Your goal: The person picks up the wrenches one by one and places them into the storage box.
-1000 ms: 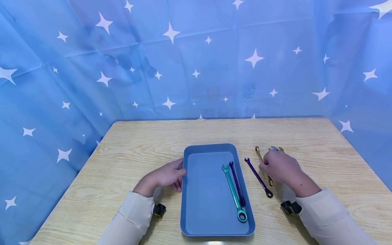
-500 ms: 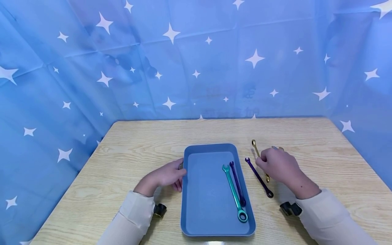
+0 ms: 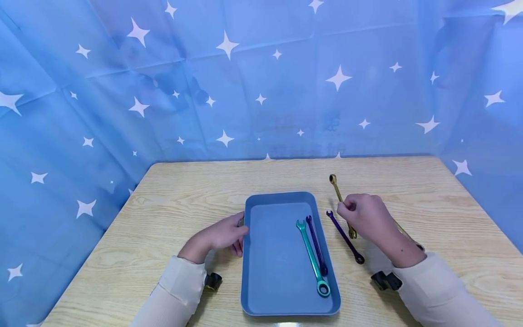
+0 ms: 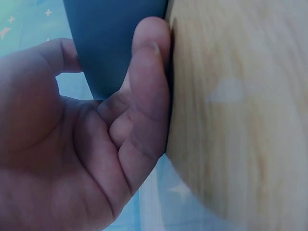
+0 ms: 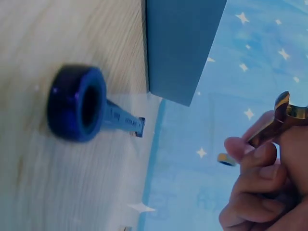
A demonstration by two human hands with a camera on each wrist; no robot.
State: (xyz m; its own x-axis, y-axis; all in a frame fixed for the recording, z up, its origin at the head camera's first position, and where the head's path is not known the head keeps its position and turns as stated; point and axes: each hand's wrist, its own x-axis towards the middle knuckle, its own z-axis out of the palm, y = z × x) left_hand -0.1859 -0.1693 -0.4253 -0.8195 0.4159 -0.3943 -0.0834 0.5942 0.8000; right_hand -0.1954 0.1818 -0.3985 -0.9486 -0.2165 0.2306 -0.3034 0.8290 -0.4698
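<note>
Grips gold wrench point(image 3: 338, 193) in right hand point(image 3: 365, 217), showing curled fingertips point(image 5: 264, 154) only in right wrist view; slants lengthwise forward-left, with ring end point(image 3: 333, 178) beyond fingers; clasps tray point(image 3: 267, 268) in left hand point(image 3: 224, 234).

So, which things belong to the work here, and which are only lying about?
Likely for the work:
gold wrench, in right hand
tray, held by left hand
teal wrench and purple wrench, in tray
second purple wrench, on table
another wrench, partly hidden

Only around it:
starry cloth
black wrist devices
</note>
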